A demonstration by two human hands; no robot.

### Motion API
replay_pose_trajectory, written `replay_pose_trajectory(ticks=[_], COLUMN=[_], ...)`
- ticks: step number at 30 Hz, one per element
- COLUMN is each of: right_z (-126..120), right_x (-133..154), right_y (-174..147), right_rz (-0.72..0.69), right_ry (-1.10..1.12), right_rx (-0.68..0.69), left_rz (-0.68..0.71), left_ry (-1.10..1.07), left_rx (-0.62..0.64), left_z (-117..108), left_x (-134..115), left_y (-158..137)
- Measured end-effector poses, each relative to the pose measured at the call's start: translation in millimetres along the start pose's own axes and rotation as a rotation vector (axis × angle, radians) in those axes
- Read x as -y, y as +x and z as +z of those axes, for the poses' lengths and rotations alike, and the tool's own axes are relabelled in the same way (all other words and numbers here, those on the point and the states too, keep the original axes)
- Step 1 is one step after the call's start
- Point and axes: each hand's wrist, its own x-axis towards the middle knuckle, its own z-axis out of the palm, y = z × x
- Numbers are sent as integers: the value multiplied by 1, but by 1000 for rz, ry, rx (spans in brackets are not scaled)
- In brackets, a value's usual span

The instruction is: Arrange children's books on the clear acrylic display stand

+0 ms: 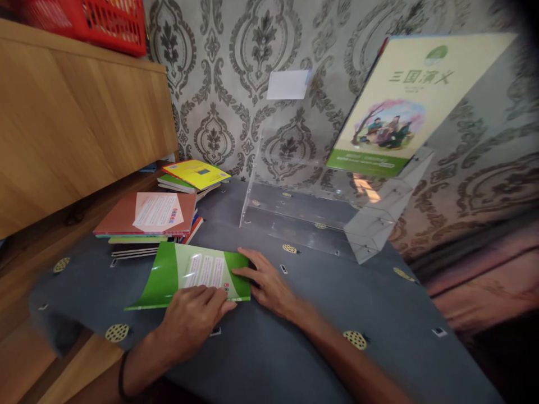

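Note:
A thin green book [168,274] with a pale panel of print lies near the front of the cloth-covered table, its left end bent upward. My left hand [193,314] is closed over the book's near edge, fingers curled on the cover. At the right edge my right hand [269,283] rests with its fingers apart, the fingertips touching the cover and its thumb mostly hidden. Behind the hands stands a clear acrylic book rack [298,216]. A cream and green book [389,101] with a picture of seated figures leans in its upper right part.
Left of the rack are two stacks, one topped by a brown book [122,216], the other by a yellow book [181,168]. A wooden cabinet [84,118] bounds the left side, with a red basket [113,25] on top. Patterned wallpaper [214,134] covers the wall behind.

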Motion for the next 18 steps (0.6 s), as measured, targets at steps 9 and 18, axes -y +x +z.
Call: replay_pose_trajectory(ticks=[9, 18], right_z=[-33, -49], right_x=[0, -17], right_y=[-29, -80], right_rz=[58, 116], right_ry=[-92, -169], right_rx=[112, 8], left_rz=[-1, 34], left_ry=[-196, -432], left_rx=[44, 349], left_z=[8, 33], left_x=[-29, -21], left_y=[1, -7])
